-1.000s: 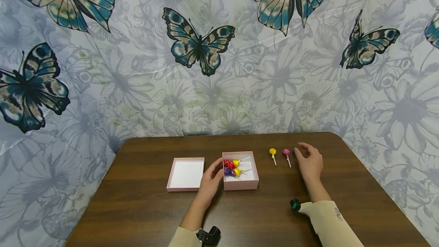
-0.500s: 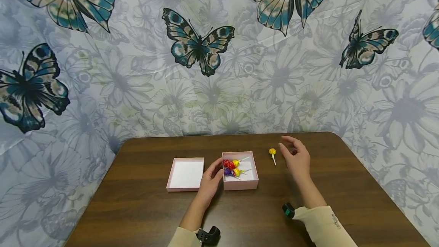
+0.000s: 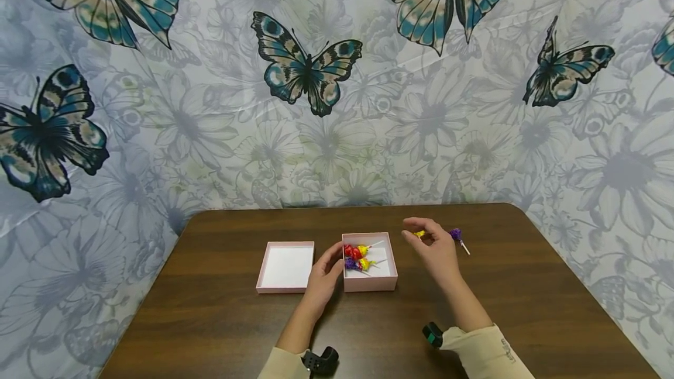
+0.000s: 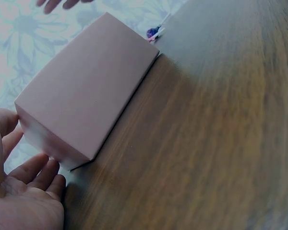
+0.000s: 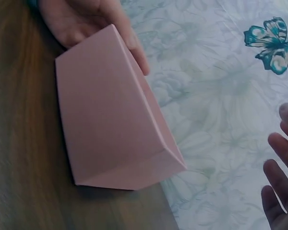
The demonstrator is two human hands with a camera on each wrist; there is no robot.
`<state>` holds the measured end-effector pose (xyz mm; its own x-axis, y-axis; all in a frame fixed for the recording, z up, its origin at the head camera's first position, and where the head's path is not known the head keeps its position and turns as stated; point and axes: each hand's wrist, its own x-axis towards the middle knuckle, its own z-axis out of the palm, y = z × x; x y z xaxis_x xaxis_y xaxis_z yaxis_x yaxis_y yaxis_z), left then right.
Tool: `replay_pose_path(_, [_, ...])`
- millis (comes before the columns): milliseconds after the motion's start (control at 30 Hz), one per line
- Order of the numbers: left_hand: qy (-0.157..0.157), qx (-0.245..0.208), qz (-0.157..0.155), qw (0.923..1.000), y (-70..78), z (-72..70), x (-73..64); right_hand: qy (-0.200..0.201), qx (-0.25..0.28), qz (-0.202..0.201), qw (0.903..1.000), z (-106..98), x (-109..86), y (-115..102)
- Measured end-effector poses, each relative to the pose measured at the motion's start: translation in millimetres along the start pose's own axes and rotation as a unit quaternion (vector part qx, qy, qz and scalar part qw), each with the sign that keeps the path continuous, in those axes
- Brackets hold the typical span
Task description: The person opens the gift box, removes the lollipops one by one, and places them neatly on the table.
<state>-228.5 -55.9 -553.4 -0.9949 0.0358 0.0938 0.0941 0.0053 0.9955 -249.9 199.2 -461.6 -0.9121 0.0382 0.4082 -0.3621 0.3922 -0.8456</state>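
My left hand (image 3: 322,279) rests its fingers against the left wall of an open pink box (image 3: 370,285). Red, purple and yellow lollipops (image 3: 363,263) lie inside. To the right, my right hand (image 3: 438,253) hovers with curved, spread fingers around a yellow lollipop (image 3: 419,233), which shows between finger and thumb. Behind that hand stands a purple lollipop (image 3: 456,234), its white stick toward me. In the right wrist view the right fingers (image 5: 281,175) are apart with nothing between them. The pink lollipop is hidden behind the right hand in the head view.
A shallow pink lid (image 3: 286,268) with a white inside lies left of the box, beside the left hand. Everything is on a brown wooden table (image 3: 221,332). A butterfly-patterned cloth (image 3: 210,133) hangs behind the table's far edge.
My right hand has moved left from beside the purple lollipop, past the pink one, to the yellow one. The purple lollipop has come back into view. My left hand has stayed at the box.
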Motion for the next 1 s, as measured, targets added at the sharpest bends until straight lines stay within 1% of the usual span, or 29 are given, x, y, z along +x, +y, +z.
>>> replay_pose_path(100, [0.001,0.003,-0.002,1.0,0.7,0.4,0.2,-0.034,0.001,-0.015,0.9993,6,-2.5,2])
replay_pose_path(167, [0.002,0.002,-0.003,1.0,1.7,0.8,-0.2,-0.053,-0.01,-0.027,0.9982,10,-4.0,4])
replay_pose_path(267, [0.001,-0.004,-0.001,1.0,2.5,1.2,-0.1,-0.077,-0.033,-0.035,0.9959,16,-5.7,6])
replay_pose_path(367, [0.0,-0.006,0.002,1.0,2.1,1.0,0.1,-0.101,-0.048,-0.037,0.993,21,-6.3,9])
replay_pose_path(467, [0.0,-0.002,0.002,1.0,1.6,0.6,-0.7,-0.122,-0.04,-0.028,0.9913,26,-6.7,10])
replay_pose_path(533, [0.0,-0.002,-0.002,1.0,2.2,0.6,-1.4,-0.132,-0.034,-0.02,0.9904,29,-6.7,10])
replay_pose_path(633, [-0.002,-0.006,-0.004,1.0,2.9,0.9,-1.8,-0.141,-0.038,-0.014,0.9892,34,-7.0,10])
replay_pose_path(867, [-0.004,-0.009,-0.002,1.0,1.9,0.9,-1.3,-0.151,-0.1,-0.014,0.9833,46,-7.9,9])
replay_pose_path(1000, [-0.004,-0.007,-0.004,1.0,1.3,0.5,-1.0,-0.169,-0.121,-0.023,0.9779,52,-7.3,9])
